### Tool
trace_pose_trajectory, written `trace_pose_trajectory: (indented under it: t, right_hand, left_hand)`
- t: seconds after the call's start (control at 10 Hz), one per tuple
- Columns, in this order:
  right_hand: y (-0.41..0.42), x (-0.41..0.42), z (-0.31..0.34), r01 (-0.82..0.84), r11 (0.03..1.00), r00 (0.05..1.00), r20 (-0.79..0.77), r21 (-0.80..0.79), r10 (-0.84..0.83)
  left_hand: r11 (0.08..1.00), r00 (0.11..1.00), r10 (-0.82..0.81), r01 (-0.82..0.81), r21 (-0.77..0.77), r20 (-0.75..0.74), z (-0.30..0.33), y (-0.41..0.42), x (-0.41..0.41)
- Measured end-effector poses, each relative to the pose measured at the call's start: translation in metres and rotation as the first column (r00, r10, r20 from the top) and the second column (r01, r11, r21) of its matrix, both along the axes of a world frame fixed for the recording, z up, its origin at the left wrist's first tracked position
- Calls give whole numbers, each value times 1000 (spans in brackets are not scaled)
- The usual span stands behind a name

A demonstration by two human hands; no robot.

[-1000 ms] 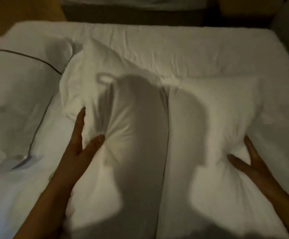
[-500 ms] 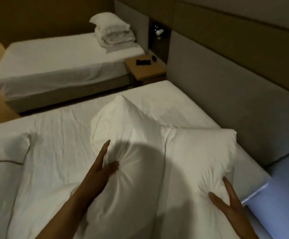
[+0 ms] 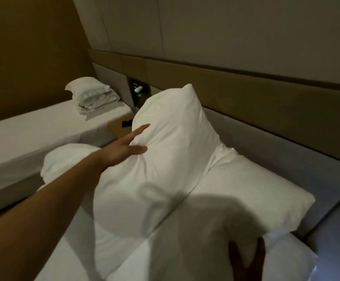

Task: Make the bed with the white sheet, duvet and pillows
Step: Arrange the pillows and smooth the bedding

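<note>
White cotton fills most of the view: a large pillow point(image 3: 165, 159) is lifted off the bed point(image 3: 67, 250), folded along a crease down its middle so that one half stands up toward the headboard point(image 3: 286, 142) and the other half spreads out flat to the right. The left hand point(image 3: 124, 148) is on the upright half, fingers straight and spread along the side of the pillow, thumb pressing into the front so the fabric dimples between them. The right hand point(image 3: 246, 258) sits low at the near edge of the flat half, in deep shadow; its fingers look extended against the fabric, thumb apart, though the blur makes the grip hard to read. A second pillow point(image 3: 63, 161) lies on the bed behind the left forearm, near the far edge of the mattress. Beyond a narrow gap stands another bed point(image 3: 33, 134) with a stack of folded pillows point(image 3: 92, 96) at its head end. Between the two beds, a small wooden nightstand point(image 3: 118, 128) carries a dark object point(image 3: 126, 123), partly hidden behind the raised pillow.
</note>
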State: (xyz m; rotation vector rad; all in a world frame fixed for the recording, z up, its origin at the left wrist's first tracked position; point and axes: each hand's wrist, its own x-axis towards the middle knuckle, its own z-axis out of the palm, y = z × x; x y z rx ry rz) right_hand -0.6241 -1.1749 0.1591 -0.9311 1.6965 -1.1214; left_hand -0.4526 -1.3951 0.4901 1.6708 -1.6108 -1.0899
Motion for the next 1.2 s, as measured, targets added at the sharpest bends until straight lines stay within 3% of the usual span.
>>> trace_pose_trajectory:
  t: [0.1,0.2,0.3,0.4,0.5,0.6,0.7,0.8,0.9,1.0,1.2]
  right_hand:
    - [-110,-170,-107,128,992,982,144,-12,-125]
    - [-218,-156,-98,313,947,949,18,77,-315]
    - [-242,-151,-141,184,969,977,78,163,-199]
    - [-237,-145,-185,106,987,994,-11,122,-105]
    - [-238,-143,-212,92,992,995,-57,89,-87]
    - [-232,-135,-214,137,982,989,-70,127,-129]
    - [-229,-124,-189,134,961,988,-111,242,-110]
    - [-216,-119,-145,21,930,973,-220,367,64]
    - [-193,-120,-84,-181,943,883,-375,280,281]
    - [-170,-119,-11,-303,926,802,-465,227,376]
    - [-111,-99,116,-378,912,801,-437,163,410]
  left_hand:
    - [1000,961,12,-15,9,277,-28,-97,-3]
    - [997,808,73,-69,-29,584,-131,-168,-8]
    - [979,749,-66,-79,188,660,-281,-176,-37]
    - [923,704,-231,-60,380,672,-444,-112,-55]
    - [935,751,-46,-200,294,658,-495,-76,-76]
    - [947,751,-36,-185,262,659,-482,-73,-76]
    - [927,789,-65,-180,330,611,-463,-57,-78]
    - [913,827,-102,-143,383,553,-435,-6,-100]
    - [917,886,-29,-161,365,462,-385,47,-118]
    - [935,895,72,-215,284,441,-315,93,-125]
    - [974,870,106,-189,127,482,-191,169,-103]
